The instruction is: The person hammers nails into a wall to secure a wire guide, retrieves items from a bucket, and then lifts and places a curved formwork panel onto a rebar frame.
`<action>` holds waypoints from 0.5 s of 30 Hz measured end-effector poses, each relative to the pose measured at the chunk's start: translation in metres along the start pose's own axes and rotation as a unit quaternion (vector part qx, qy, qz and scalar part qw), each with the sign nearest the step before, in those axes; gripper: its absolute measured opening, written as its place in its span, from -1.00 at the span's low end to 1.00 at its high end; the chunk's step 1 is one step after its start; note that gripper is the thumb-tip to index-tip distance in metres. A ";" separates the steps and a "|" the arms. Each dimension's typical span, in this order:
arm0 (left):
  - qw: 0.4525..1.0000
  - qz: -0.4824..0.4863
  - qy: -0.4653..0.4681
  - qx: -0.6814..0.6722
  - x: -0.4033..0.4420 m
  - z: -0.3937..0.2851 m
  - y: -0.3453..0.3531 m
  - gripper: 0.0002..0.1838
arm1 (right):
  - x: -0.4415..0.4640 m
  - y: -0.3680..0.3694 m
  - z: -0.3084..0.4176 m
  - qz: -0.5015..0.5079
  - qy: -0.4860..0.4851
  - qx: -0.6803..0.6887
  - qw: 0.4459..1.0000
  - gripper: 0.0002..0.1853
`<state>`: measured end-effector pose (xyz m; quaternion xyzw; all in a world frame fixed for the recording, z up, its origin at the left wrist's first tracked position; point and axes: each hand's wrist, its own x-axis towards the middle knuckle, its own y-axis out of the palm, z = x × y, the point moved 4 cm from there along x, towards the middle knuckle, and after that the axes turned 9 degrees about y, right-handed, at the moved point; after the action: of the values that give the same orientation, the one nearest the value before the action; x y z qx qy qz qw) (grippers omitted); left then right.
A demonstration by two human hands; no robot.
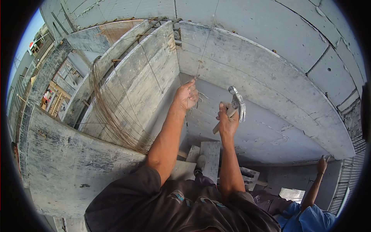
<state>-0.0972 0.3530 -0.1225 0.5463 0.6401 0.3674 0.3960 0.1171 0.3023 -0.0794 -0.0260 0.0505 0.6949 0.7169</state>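
Note:
My left hand is raised in front of me with its fingers closed on a thin wire, which runs up from the fingertips past the panel edge. My right hand is wrapped around the handle of a claw hammer. The hammer's metal head points up, beside my thumb and apart from the left hand. Behind both hands stands a long grey formwork panel. To the left of my left forearm, a bundle of loose wire hangs over the panel edges.
Upright panels form narrow gaps at left, with rebar along the top. A block wall rises beyond. Below, a shoe stands among boards. At lower right, a co-worker in a blue shirt reaches a hand to the panel's end.

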 end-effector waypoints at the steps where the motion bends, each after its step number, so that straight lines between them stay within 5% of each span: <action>1: 1.000 -0.009 0.005 0.017 -0.001 0.001 0.000 -0.85 | -0.001 0.001 0.001 -0.005 0.008 -0.030 1.000 -0.74; 8: 0.974 -0.102 0.118 0.163 -0.007 -0.008 0.007 -0.70 | 0.025 0.044 0.044 0.049 -0.130 -0.108 0.984 -0.76; 15: 0.938 -0.142 0.195 0.249 -0.010 -0.019 0.019 -0.70 | 0.060 0.091 0.062 -0.005 -0.382 -0.239 0.893 -0.72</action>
<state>-0.1055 0.3454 -0.0967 0.4488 0.8464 0.2357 0.1631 0.0298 0.3717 -0.0211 0.0711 -0.3952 0.6388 0.6562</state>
